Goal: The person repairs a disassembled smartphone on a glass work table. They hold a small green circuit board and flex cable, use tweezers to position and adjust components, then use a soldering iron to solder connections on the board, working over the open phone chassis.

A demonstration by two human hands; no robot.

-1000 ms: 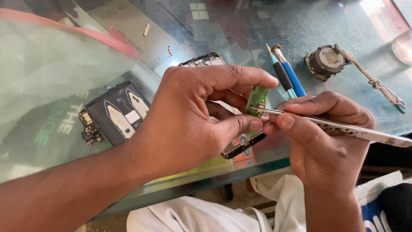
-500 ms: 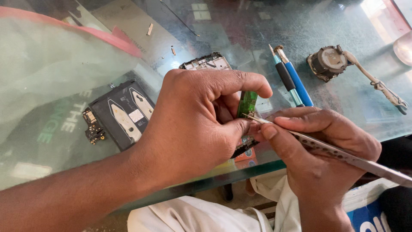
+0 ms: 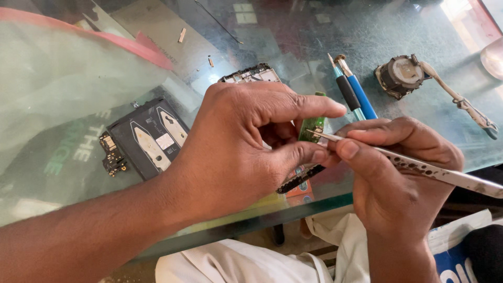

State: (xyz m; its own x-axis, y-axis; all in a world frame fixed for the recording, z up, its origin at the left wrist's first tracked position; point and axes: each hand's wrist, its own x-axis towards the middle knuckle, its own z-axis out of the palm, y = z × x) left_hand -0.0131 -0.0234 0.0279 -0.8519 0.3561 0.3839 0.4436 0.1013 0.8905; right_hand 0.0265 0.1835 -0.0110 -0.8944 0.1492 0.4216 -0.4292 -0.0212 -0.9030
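Left hand: the left hand [image 3: 236,152] pinches a small green rectangular circuit board [image 3: 312,127] between thumb and forefinger, fingers pressed together on its edges.
Right hand: the right hand [image 3: 403,178] grips thin silver metal tweezers [image 3: 419,169], fingers pressed together on the shaft; the tip touches the board's face.
Board's place: held in the air just above the near edge of the glass tabletop [image 3: 314,36], between the 2 hands.
Beyond the board: 2 pens, 1 black-gripped and 1 blue [image 3: 352,89], lie just behind it; a round grey motor part with a thin cable [image 3: 403,76] sits well to the right.
Left of the board: a black opened phone back with metal plates [image 3: 146,137] lies flat on the glass.
Risk: the board has only a slim edge grip, so a hard push from the tweezers could likely pivot it loose and drop it off the tabletop edge; a slipping tip might scratch its parts.
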